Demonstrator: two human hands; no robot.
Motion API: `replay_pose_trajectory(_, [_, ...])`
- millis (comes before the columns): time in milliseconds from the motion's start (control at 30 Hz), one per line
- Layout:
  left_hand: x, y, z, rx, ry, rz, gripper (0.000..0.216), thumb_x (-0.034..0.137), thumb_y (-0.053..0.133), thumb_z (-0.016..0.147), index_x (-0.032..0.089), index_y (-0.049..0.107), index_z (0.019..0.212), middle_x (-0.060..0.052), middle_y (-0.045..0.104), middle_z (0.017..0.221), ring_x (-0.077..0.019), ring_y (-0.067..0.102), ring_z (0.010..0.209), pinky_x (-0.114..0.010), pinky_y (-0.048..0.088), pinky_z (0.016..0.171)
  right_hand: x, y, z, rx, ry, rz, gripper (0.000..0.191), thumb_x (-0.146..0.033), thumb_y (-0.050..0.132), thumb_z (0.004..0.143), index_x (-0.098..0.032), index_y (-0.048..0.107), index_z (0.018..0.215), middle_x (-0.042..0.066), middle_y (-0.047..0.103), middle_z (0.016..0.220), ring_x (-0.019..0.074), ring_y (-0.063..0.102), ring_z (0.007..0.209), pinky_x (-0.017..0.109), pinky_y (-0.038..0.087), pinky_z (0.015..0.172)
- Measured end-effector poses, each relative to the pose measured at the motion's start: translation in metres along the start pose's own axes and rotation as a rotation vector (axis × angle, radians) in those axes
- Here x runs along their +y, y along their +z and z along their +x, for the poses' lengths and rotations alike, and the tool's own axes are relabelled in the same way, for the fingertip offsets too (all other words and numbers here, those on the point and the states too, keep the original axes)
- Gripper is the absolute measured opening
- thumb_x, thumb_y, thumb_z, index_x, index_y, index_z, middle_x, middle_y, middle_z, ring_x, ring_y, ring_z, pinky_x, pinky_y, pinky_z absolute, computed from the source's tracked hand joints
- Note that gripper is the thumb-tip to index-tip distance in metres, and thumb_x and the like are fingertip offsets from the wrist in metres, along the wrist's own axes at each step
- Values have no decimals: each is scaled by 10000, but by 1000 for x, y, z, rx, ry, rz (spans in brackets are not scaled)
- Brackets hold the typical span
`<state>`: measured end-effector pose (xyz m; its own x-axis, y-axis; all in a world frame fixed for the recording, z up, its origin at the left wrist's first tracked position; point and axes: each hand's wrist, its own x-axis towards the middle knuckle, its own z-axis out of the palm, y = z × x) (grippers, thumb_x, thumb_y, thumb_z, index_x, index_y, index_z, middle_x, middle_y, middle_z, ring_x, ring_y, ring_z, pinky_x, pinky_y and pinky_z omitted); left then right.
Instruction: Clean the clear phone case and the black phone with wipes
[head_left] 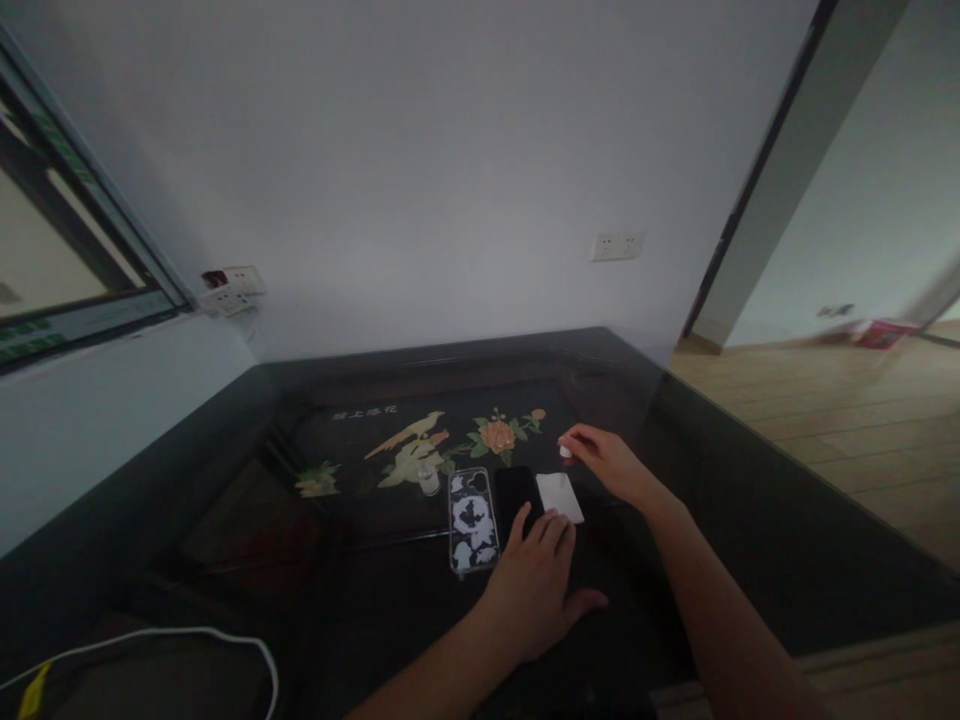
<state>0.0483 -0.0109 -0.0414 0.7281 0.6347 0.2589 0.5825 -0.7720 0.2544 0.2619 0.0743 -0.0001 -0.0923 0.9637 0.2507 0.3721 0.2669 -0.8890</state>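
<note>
A black phone (517,490) lies flat on the dark table, with a white square of paper or cloth (560,497) along its right side. My left hand (536,585) rests there with fingers spread, its fingertips on the lower end of the phone and the white square. Pinched in my right hand (604,462) is a small white cap (565,452), held just above the far edge of the square. Something thin seems to extend below the cap, too faint to make out. Left of the phone lies a clear phone case with white patterns (472,520). A small clear glass bottle (428,478) stands beyond the case's left side.
The glossy dark table (405,630) carries a bird-and-flower picture (420,445). A white cable (210,632) curves at the lower left. Behind the table is a wall with sockets (617,246), and a window (67,210) is at the left.
</note>
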Motion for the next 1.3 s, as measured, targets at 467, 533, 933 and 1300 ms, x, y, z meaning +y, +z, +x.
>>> replay_pose_trajectory(467, [0,1,0,10,1,-18,718,703,425,951,197,468,1458,-149,577,1421,-314,488,1372,-569,218,1232,-7,3,-1,-26,-167,-197,264,-432,617,934,-260,797,846,37,788,875,248,695,835,342,485,777])
replay_pose_trajectory(533, [0,1,0,4,0,-15,725,703,428,950,188,468,1458,-150,571,1429,-312,483,1378,-565,217,1236,-7,3,-1,-28,-175,-206,261,-418,605,943,-257,796,865,41,788,895,251,697,855,347,486,794])
replay_pose_trajectory(933, [-4,-32,5,98,6,-139,556,598,536,956,265,508,1401,-104,574,1390,-300,520,1296,-522,391,1130,6,8,5,163,-67,-103,356,-546,582,936,-245,761,869,39,767,869,242,675,820,332,486,763])
replay_pose_trajectory(1300, [-127,-93,-15,586,-598,86,440,470,656,868,217,507,1195,-98,563,1144,-295,599,1082,-472,505,969,5,33,10,244,187,429,452,-664,714,797,-215,747,837,72,753,881,187,633,705,274,471,583])
